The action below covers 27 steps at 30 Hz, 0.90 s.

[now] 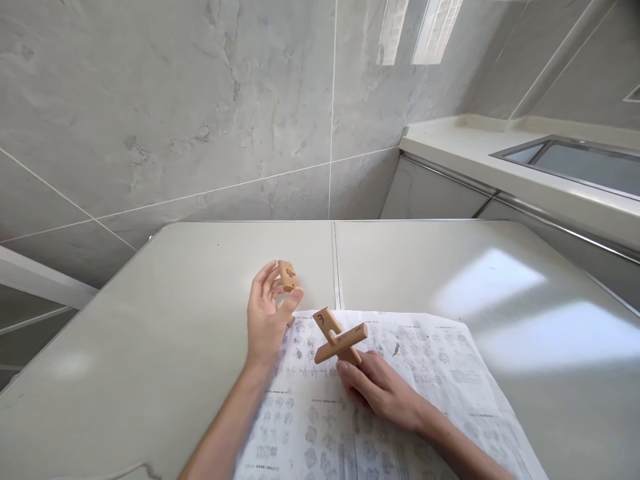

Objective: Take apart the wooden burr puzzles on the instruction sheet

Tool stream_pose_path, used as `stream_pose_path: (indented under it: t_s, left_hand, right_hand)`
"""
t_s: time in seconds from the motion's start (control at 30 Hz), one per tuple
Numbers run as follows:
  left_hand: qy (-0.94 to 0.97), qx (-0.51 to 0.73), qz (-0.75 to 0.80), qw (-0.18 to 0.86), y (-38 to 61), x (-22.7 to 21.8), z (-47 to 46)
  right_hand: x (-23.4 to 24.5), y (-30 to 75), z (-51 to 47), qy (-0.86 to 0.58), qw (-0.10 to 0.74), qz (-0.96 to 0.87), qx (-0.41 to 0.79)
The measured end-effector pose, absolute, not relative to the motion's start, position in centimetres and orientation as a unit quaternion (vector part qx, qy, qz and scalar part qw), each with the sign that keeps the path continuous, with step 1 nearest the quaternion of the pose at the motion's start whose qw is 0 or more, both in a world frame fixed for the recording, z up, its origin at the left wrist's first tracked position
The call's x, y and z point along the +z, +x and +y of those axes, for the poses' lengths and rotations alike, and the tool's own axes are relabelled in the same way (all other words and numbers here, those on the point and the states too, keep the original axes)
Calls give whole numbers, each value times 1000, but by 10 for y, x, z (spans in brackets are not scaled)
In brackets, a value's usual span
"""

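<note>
Two wooden puzzle pieces (341, 342), joined in a cross, are gripped between the thumb and fingers of my right hand (377, 387) over the printed sheet. One of them bears a dark mark near its upper end. My left hand (270, 303) holds a single notched wooden puzzle piece (289, 275) by its edges, up and to the left of the cross. Below my left thumb a small bit of another wooden piece (291, 322) shows at the sheet's edge; the rest of it is hidden.
A large paper sheet (425, 400) printed with small diagrams lies under my hands on a pale glossy table (150, 347). A seam runs across the tabletop. Behind stands a grey marble-look wall (200, 100); a white counter (450, 137) with a sink is at the right.
</note>
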<state>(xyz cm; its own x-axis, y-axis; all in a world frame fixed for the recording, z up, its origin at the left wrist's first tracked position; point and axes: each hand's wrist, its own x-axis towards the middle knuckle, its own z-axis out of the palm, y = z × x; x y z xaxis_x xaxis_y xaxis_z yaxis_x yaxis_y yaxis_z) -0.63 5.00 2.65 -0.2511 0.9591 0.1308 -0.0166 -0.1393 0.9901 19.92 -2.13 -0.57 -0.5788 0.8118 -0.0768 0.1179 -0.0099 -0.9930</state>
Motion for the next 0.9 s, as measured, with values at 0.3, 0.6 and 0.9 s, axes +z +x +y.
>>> stream_pose_path:
  t_s: [0.3, 0.6, 0.9]
  left_hand:
    - [701, 364, 603, 112, -39, 11, 45]
    - [741, 294, 603, 29, -32, 6, 43]
    - [752, 275, 599, 13, -34, 3, 41]
  right_hand:
    - [-6, 202, -19, -377, 312, -552, 675]
    - [-4, 201, -21, -384, 298, -569, 663]
    - [-3, 202, -22, -378, 296, -575, 662]
